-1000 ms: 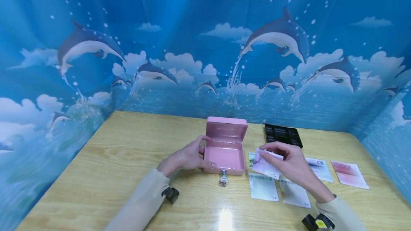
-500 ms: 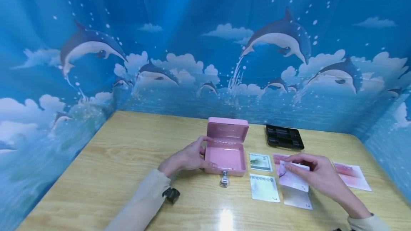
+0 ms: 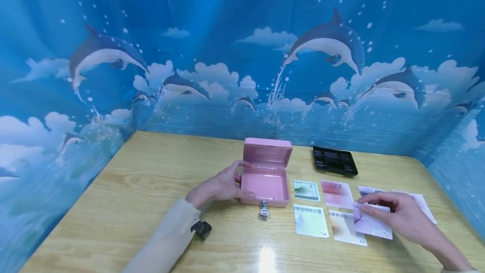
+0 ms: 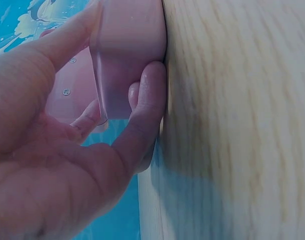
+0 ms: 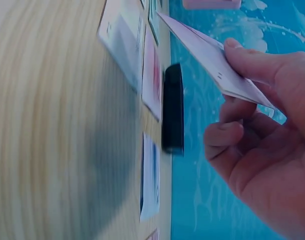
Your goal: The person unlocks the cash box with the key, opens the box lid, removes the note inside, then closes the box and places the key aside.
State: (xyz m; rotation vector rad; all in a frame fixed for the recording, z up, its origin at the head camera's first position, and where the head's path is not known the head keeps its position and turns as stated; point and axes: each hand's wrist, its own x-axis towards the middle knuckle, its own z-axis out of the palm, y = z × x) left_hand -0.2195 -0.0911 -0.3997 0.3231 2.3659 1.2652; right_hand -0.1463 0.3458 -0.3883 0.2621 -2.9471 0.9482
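Note:
A pink cash box (image 3: 265, 202) stands on the table with its lid raised and its metal latch hanging at the front; inside I see only bare pink floor. My left hand (image 3: 224, 183) grips its left side, the thumb at the front corner and a finger near the hinge. In the left wrist view, fingers curl against the box wall (image 4: 127, 45) close to the tabletop. My right hand (image 3: 403, 216) pinches a purple banknote (image 3: 373, 222) above the table, right of a pale brownish note (image 3: 345, 227). The right wrist view shows thumb and fingers on the note's edge.
Behind the notes lies a black compartment tray (image 3: 334, 162). On the table are a green note (image 3: 306, 191), a red 100 note (image 3: 336, 194), a pale green note (image 3: 310, 222), a partly covered blue note (image 3: 367, 189) and another note (image 3: 423, 205) at far right.
My right hand has carried the purple banknote rightward, from over the green note past the red one, and lower toward the table. My left hand has stayed on the cash box.

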